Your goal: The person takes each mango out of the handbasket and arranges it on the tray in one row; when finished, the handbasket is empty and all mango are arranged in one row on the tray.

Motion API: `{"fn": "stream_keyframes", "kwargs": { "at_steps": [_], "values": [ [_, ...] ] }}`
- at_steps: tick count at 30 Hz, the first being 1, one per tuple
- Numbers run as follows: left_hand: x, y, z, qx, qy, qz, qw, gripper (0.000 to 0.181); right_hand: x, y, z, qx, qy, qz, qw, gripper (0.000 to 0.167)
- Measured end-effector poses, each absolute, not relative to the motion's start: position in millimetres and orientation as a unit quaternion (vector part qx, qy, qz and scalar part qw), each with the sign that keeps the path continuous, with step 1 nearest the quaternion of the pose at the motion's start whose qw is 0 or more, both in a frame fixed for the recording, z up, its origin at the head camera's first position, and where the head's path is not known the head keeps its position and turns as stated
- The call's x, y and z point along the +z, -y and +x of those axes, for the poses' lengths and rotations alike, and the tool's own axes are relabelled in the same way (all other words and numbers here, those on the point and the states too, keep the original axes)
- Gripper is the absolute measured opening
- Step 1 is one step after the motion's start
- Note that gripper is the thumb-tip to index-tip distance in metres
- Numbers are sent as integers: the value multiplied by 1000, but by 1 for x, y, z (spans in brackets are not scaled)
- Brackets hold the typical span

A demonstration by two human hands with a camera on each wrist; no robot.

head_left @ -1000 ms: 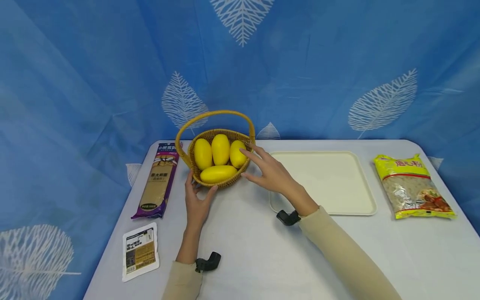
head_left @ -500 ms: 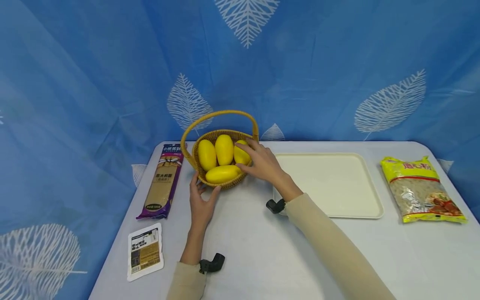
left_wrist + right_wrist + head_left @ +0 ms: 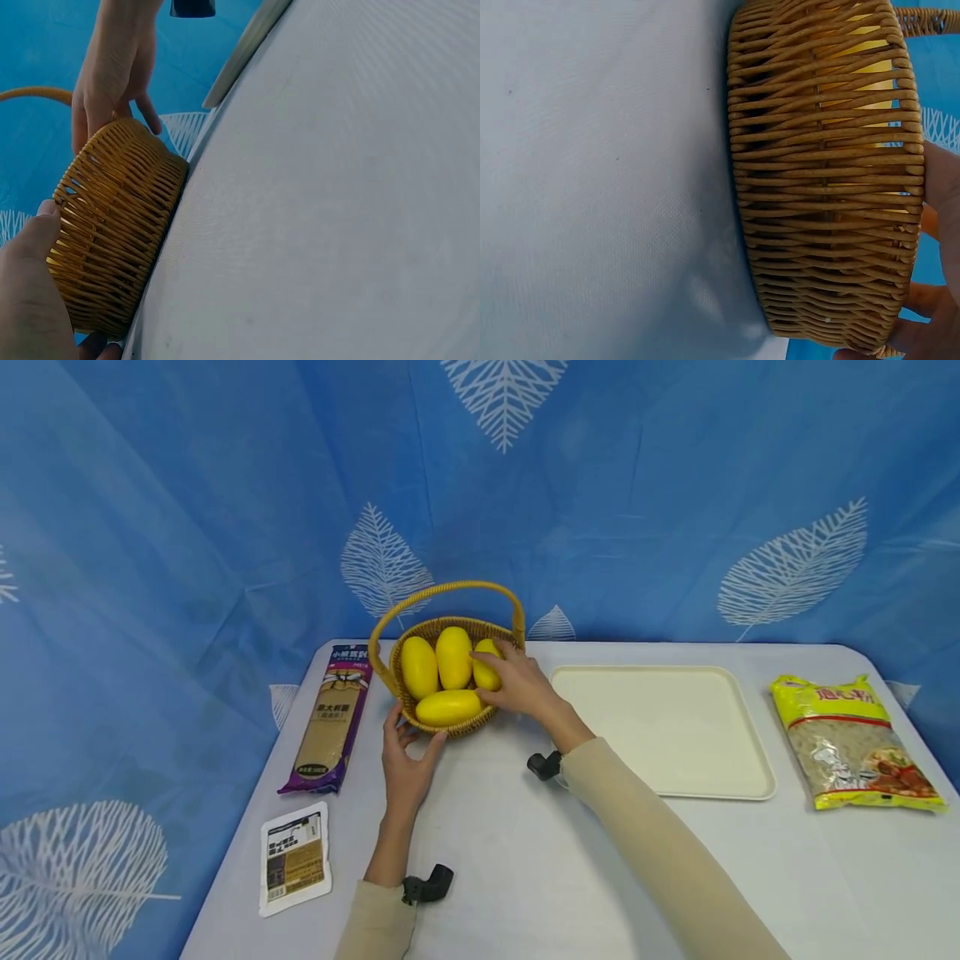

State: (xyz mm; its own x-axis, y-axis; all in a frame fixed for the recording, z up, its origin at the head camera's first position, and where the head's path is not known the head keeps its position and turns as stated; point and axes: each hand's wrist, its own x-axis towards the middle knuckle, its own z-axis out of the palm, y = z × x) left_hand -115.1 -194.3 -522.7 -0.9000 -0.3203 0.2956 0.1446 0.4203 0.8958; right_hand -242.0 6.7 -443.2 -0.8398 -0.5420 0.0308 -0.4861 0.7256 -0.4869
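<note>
A white-covered table [image 3: 510, 860] stands before a blue leaf-print curtain [image 3: 637, 468]. On it, a wicker basket [image 3: 120, 217] holds four yellow fruits [image 3: 453, 658]. The left hand [image 3: 407, 772] grips its near-left side; the right hand [image 3: 525, 687], spread above its edge a second ago, now grasps the rightmost fruit [image 3: 486, 673].

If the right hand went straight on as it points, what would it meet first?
Most likely the rightmost yellow fruit in the basket; in the head view the right hand has fingers over it, though contact is unclear.
</note>
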Motion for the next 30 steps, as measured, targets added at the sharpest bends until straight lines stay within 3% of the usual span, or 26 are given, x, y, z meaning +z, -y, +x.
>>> {"fn": "stream_keyframes", "kwargs": {
  "at_steps": [8,21,30],
  "values": [
    [-523,196,-115,-546,803,41,236,82,-444,-5,-242,-267,-925,-267,50,55],
    [-522,193,-116,-550,803,57,222,82,-445,-10,-242,-250,-931,-265,6,55],
    [-488,181,-105,-547,804,44,230,77,-441,-13,-243,-292,-914,-280,-28,55]
  ]
}}
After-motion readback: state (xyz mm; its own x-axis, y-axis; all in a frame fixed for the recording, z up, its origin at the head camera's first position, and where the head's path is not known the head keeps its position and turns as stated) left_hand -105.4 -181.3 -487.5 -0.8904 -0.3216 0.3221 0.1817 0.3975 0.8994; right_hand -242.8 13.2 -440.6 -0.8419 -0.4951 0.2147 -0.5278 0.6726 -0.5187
